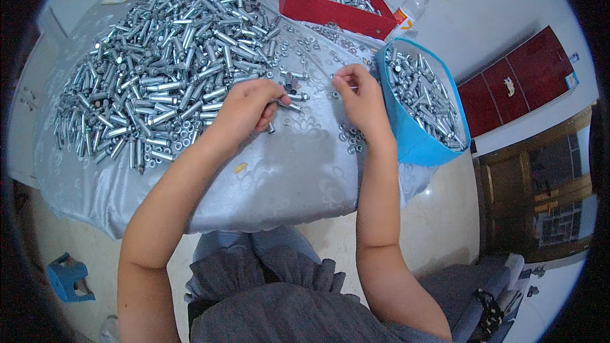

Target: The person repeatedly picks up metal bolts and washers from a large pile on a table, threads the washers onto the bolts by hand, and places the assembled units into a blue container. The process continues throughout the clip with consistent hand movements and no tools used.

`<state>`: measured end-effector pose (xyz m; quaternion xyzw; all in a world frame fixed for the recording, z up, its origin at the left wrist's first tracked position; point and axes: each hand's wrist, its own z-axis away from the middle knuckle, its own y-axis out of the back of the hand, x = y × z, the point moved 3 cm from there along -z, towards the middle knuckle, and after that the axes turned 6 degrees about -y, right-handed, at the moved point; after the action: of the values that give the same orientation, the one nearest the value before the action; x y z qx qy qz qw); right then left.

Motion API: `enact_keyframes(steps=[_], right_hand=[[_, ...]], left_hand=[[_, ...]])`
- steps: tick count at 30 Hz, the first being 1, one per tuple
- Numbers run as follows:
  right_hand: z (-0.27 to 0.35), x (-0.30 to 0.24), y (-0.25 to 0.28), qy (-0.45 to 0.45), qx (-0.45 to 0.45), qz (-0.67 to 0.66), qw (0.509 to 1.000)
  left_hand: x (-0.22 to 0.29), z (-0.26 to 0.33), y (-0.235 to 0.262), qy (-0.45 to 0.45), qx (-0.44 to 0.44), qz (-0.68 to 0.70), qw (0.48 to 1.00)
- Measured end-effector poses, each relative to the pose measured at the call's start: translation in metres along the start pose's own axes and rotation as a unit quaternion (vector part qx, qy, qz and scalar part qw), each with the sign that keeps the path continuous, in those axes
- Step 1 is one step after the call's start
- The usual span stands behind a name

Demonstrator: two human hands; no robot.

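My left hand (250, 107) is closed around a silver sleeve anchor bolt (291, 107), whose end points to the right past the fingertips. Another metal end (271, 128) shows below its fingers. Facing it across a short gap, my right hand (363, 98) has thumb and forefinger pinched together; what lies between them is too small to make out. A few loose bolts (291, 81) rest just beyond the left fingertips. Under the right wrist lies a small cluster of hex nuts (351, 136). A large heap of sleeve anchor bolts (184, 57) spreads over the table's left side.
To the right stands a blue fabric bin (422, 147) filled with bolts. A red box (330, 18) holding more bolts sits at the back, beside a clear bottle (413, 9). Nuts and washers (311, 44) lie scattered on the silver tablecloth (273, 184). A blue stool (68, 277) stands on the floor.
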<state>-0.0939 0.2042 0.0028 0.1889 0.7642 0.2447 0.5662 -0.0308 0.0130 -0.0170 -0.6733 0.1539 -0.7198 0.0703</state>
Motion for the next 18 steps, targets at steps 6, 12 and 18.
enact_keyframes(steps=[6, 12, 18], right_hand=[[0.013, -0.033, -0.029, -0.033, -0.242, -0.351, 0.904], [0.014, -0.028, -0.047, -0.054, -0.276, -0.377, 0.882], [0.014, -0.028, -0.051, -0.044, -0.275, -0.395, 0.875]], left_hand=[[-0.002, 0.001, -0.001, 0.007, -0.003, -0.006, 1.0], [-0.004, 0.001, -0.001, 0.007, -0.004, 0.003, 1.0], [-0.002, 0.002, -0.002, 0.016, -0.004, 0.018, 1.0]])
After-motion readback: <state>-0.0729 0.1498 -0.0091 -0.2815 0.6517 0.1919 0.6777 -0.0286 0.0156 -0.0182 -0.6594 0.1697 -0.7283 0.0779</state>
